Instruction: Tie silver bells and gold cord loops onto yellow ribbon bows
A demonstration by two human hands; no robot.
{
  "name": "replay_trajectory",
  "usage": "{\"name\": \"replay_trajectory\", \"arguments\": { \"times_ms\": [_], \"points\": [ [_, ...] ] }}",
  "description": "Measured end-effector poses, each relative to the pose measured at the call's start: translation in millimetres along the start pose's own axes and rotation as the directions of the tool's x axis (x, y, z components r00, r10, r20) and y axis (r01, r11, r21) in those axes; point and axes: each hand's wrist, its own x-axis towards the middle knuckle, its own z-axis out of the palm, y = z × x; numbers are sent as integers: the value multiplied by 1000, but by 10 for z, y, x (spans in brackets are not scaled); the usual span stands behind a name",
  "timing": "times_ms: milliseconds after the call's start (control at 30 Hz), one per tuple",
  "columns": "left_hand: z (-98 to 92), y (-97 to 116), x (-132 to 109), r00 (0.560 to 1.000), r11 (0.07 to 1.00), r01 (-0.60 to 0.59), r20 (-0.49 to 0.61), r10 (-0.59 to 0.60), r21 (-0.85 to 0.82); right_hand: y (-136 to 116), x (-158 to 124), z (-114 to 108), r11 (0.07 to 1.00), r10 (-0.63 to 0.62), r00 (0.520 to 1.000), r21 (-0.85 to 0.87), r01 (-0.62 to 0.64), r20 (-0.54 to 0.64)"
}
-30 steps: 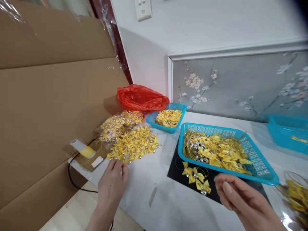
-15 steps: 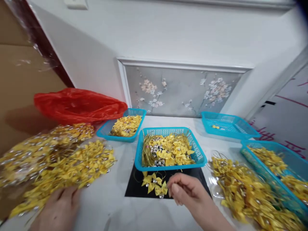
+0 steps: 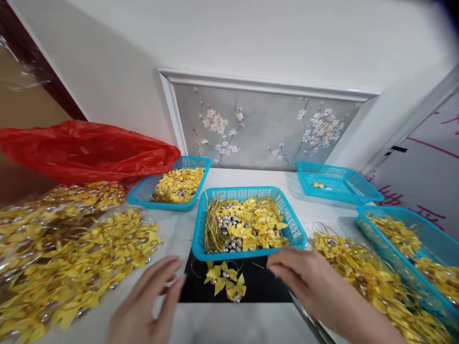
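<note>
My left hand hovers low at the front with its fingers stretched out, just left of a black mat. My right hand reaches over the mat's right side, palm down, fingers loosely extended, close to the front rim of the middle blue basket. Neither hand holds anything that I can see. A few yellow ribbon bows with silver bells lie on the mat between the hands. The middle basket holds more bows, bells and gold cord.
A large loose heap of yellow bows covers the table at left, under a red plastic bag. Another basket of bows stands behind. At right lie a bagged pile of bows and two blue baskets.
The view swung right and down from the cardboard. My left hand came away from the left heap toward the mat. My right hand opened and moved right of the loose bows.
</note>
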Motion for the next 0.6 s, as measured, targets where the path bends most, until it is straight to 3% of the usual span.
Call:
{"name": "replay_trajectory", "arguments": {
  "times_ms": [67,133,233,433,600],
  "points": [
    [222,219,2,976,987,-156,160,149,35,114,157,-82,993,0,1000,-118,-3,-28],
    [402,350,12,940,969,-246,248,232,24,187,348,-109,986,-9,1000,-168,9,-4],
    [570,390,39,896,919,-394,229,380,19,209,623,-44,977,-21,998,-211,34,61],
    [618,262,109,829,831,-546,215,516,109,185,925,141,961,-52,976,-254,106,210],
    [586,191,130,788,786,-603,247,563,133,325,937,68,951,4,976,-302,64,218]
  ]
}}
